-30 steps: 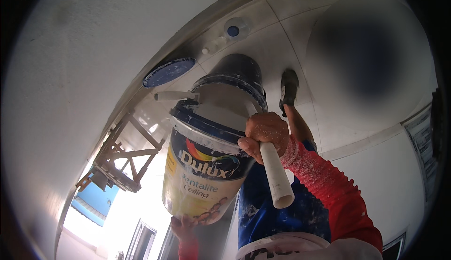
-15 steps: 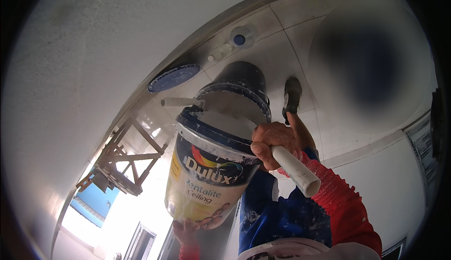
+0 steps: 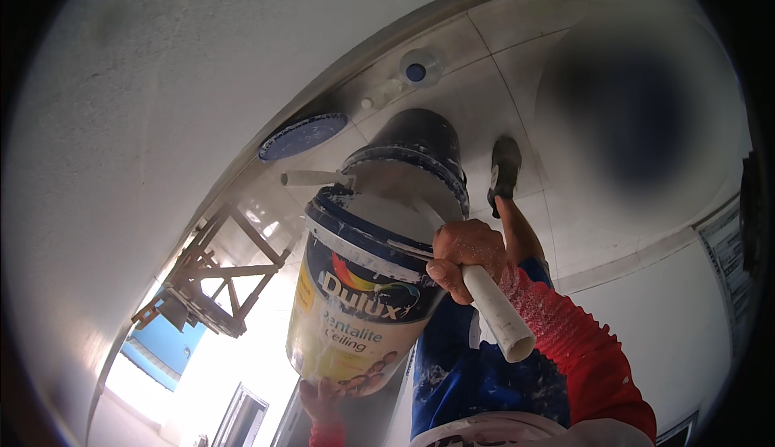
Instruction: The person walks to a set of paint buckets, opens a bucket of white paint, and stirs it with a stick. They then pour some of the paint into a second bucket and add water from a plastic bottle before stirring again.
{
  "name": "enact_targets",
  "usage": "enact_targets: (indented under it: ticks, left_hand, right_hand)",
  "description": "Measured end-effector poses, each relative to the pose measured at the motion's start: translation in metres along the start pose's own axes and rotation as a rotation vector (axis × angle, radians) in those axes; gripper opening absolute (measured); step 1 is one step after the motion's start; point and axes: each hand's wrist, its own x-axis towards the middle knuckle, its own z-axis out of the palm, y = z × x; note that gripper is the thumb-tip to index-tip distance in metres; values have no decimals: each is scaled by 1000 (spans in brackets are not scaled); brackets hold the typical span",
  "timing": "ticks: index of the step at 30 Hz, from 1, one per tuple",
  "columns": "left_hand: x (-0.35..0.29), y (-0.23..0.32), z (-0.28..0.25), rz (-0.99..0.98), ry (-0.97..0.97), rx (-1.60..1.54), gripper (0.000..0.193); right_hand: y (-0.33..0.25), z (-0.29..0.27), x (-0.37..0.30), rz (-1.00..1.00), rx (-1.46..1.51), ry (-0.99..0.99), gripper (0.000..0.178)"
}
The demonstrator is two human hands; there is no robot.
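- Closes the right hand (image 3: pixel 470 252) tightly around a white tube (image 3: pixel 502 322); sits beside the rim of the paint bucket (image 3: pixel 347 306).
- Touches the paint bucket's base edge with the left hand (image 3: pixel 320 405); (impossible to tell how firmly).
- Tilts the paint bucket above the tiled floor (image 3: pixel 472 96), mouth facing a dark bucket (image 3: pixel 416 131); includes a second white tube (image 3: pixel 311 177) near the rims, and a blue lid (image 3: pixel 303 136) beyond.
- Appears to be mid-transfer between buckets; shows no clear flow.
- Probably calls next for steady tilt, base supported, mouths aligned.
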Motion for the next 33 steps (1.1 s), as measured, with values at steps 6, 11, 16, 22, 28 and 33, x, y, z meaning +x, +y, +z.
enact_targets:
  ticks: [6, 11, 16, 22, 28, 33]
  left_hand:
    - [-6, 13, 13, -17, -21, -27, 30]
    - [-1, 6, 5, -29, -6, 4, 28]
    - [0, 3, 2, -16, -8, 10, 28]
    - [1, 0, 0, -23, -11, -17, 28]
    - [0, 5, 2, -15, -37, 4, 27]
    - [0, 3, 2, -12, -9, -10, 27]
  right_hand:
    - [-2, 4, 1, -1, 112, 26, 30]
    - [0, 0, 3, 14, 70, 17, 29]
    - [-1, -5, 5, -24, 4, 67, 29]
    - [1, -4, 6, -38, 66, 45, 31]
    - [-5, -8, 3, -60, -162, -45, 33]
    - [3, -1, 4, 46, 153, 91, 32]
